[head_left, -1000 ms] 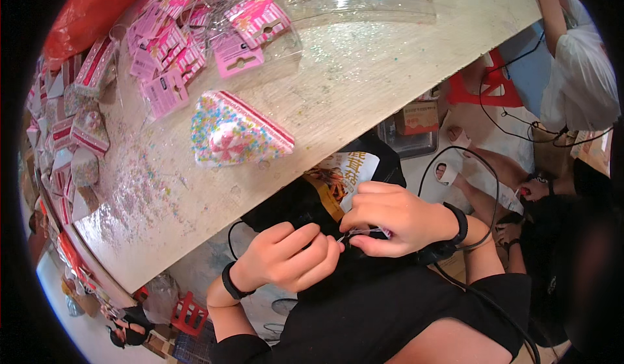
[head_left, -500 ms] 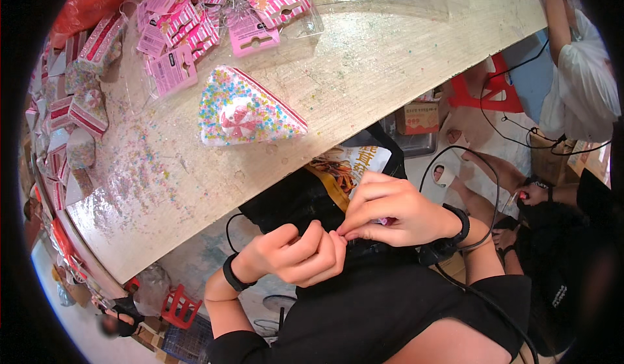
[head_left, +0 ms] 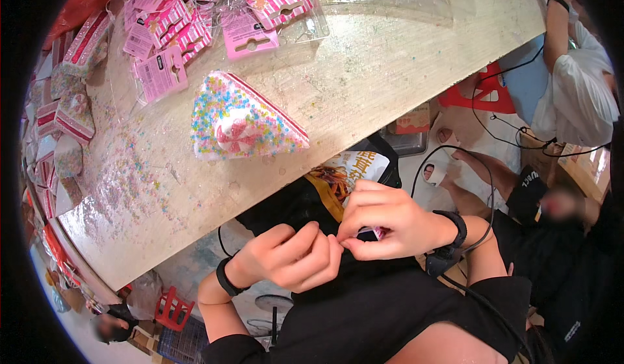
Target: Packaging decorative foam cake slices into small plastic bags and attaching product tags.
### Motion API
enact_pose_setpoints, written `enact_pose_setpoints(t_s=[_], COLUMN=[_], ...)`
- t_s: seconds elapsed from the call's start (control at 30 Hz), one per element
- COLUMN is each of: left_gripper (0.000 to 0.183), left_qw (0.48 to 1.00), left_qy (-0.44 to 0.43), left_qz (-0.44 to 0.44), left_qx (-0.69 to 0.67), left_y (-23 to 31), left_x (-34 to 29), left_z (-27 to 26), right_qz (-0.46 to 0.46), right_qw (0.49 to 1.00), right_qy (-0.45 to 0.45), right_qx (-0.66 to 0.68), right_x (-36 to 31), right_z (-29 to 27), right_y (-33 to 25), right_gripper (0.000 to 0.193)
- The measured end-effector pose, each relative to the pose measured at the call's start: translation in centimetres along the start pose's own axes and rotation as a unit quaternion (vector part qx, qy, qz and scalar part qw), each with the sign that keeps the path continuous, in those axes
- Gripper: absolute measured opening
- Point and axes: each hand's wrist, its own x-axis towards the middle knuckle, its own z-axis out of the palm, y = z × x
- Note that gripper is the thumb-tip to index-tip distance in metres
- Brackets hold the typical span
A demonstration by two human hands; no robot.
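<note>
My left hand [head_left: 292,257] and my right hand [head_left: 393,224] meet in front of my black shirt, below the table edge. Both are closed in a pinch, fingertips nearly touching; what lies between them is too small to make out. A bit of something pink and shiny [head_left: 379,233] shows inside the curled fingers of my right hand. On the table above the hands lies a toy cake slice [head_left: 240,130], white with pastel beads, a pink-and-white swirl and a red-striped side. Neither hand touches it.
Pink striped header cards [head_left: 162,75] lie in a heap at the table's [head_left: 364,84] far side. More cake slices [head_left: 65,114] are piled at left, beside scattered beads. A black bag [head_left: 286,201] hangs below the edge. People sit and stand at right; a cable [head_left: 416,169] loops near my right arm.
My view has shifted slightly, so the table things sit a little further left. Both hands keep their pinch, the right fingers slightly more raised. The person at right has leaned into view.
</note>
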Motion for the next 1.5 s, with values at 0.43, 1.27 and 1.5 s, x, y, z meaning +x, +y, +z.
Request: enact_pose_setpoints(t_s=[0.43, 1.27, 1.5], left_gripper=[0.09, 0.055, 0.064], left_qw=[0.877, 0.873, 0.891], left_qy=[0.223, 0.379, 0.311], left_qz=[-0.424, -0.294, -0.292], left_qx=[0.036, 0.088, 0.156], left_y=[-5.0, -4.5, -4.3], left_x=[3.6, 1.9, 1.8], left_z=[0.0, 1.5, 0.3], right_qz=[-0.162, -0.137, -0.143], right_qw=[0.906, 0.901, 0.857], right_qy=[0.188, 0.129, 0.123], right_qx=[-0.343, -0.39, -0.48], right_x=[8.4, 10.2, 8.5], right_z=[-4.9, -1.3, -0.2], right_y=[-4.7, -6.4, -6.7], right_gripper=[0.026, 0.026, 0.038])
